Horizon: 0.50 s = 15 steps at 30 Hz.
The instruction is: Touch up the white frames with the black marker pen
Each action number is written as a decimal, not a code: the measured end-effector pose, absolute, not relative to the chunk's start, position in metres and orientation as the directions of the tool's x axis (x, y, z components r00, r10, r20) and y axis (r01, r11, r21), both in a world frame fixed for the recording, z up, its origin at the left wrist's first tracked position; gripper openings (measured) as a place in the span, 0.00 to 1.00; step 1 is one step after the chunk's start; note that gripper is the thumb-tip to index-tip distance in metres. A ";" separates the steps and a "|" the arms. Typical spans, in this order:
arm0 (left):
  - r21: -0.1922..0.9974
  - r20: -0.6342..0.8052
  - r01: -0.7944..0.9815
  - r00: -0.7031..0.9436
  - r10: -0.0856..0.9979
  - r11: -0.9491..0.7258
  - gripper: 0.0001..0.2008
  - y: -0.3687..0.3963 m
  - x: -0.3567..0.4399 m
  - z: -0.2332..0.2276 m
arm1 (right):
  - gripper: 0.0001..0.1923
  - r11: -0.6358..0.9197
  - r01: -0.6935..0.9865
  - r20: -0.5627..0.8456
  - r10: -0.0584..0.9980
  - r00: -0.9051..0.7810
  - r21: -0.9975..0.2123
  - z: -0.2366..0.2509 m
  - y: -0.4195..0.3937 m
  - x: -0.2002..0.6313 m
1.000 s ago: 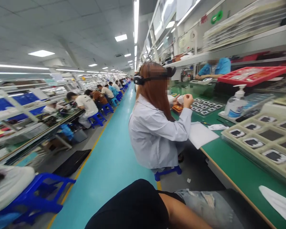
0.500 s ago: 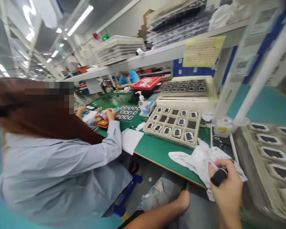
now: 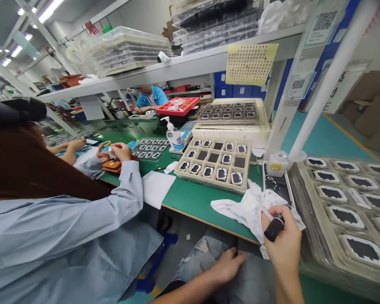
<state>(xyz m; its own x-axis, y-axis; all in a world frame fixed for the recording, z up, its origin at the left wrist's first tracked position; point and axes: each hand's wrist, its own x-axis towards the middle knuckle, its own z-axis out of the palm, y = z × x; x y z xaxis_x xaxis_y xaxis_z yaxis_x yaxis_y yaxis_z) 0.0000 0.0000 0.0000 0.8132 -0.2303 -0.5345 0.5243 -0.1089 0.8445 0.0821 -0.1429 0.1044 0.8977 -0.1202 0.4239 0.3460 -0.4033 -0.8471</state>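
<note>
My right hand (image 3: pixel 283 238) is closed around a short black cylinder (image 3: pixel 274 228), whose exact kind I cannot make out. Its fingers rest against a crumpled white cloth (image 3: pixel 250 207) at the front edge of the green bench. Low in the view, my left hand (image 3: pixel 229 266) lies on my jeans with its fingers loosely stretched out and nothing visible in them. Beyond the cloth is a beige tray (image 3: pixel 213 181) of white-framed dark parts; several pockets show only dark squares.
A stack of filled trays (image 3: pixel 332 236) stands close on the right. A pump bottle (image 3: pixel 175 137) and a white sheet (image 3: pixel 158 188) are on the green bench (image 3: pixel 190 196). To the left sits a co-worker (image 3: pixel 66 240); a small white bottle (image 3: pixel 277 164) stands by the post.
The view has turned to the right, so the bench and trays appear further left. My right hand keeps the black cylinder at the cloth. My left hand is still on my lap.
</note>
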 end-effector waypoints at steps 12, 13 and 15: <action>0.788 0.361 -0.301 0.933 0.006 -0.537 0.15 0.141 0.059 0.230 | 0.11 -0.420 0.356 0.442 -0.125 0.888 -0.834 0.117 -0.138 0.074; 0.698 0.413 -0.295 0.910 0.030 -0.652 0.13 0.140 0.083 0.233 | 0.11 -0.419 0.354 0.441 -0.130 0.888 -0.836 0.118 -0.137 0.074; 0.485 0.403 -0.200 0.915 0.015 -0.851 0.11 0.135 0.127 0.231 | 0.11 -0.418 0.354 0.443 -0.136 0.886 -0.837 0.119 -0.137 0.074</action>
<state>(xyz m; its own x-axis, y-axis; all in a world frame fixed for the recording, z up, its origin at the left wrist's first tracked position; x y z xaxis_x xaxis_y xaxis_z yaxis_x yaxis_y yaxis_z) 0.1270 0.1353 0.2314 0.9149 0.0148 0.4033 -0.2001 -0.8513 0.4851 0.0738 -0.1369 0.1187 0.8860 -0.1363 0.4432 0.3542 -0.4181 -0.8365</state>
